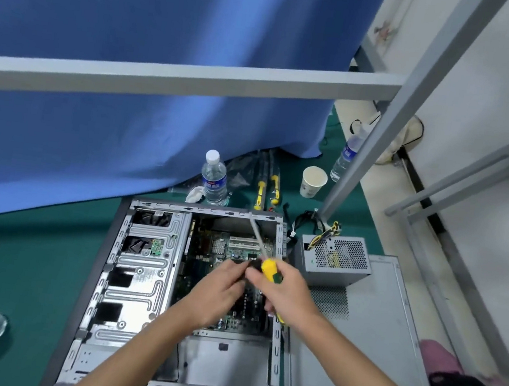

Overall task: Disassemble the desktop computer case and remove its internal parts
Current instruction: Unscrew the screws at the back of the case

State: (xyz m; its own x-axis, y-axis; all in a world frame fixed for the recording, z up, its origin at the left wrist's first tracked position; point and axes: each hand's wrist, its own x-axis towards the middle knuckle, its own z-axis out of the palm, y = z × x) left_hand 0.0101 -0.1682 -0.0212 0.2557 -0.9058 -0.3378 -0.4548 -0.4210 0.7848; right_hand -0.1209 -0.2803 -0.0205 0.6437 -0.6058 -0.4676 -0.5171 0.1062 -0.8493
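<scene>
Both hands over the open grey metal desktop computer case (147, 276), lying on its side on the green-covered bench (30, 261).

Inside sits the green motherboard (227, 250), and right above it the right hand (285, 293) has its grip wrapped round a yellow-and-green-handled screwdriver (270, 272), steel shaft slanting up toward the case's far wall. The left hand (218, 294) reaches in beside it, fingers curled near the handle; whether that grip holds anything, I cannot tell. Just right of the case stands the removed grey perforated power supply box (335, 257) with loose cables, on the flat grey side panel (375, 320). Beyond: a clear plastic water bottle (215, 178), a white paper cup (312, 182), blue curtain (134, 65).
</scene>
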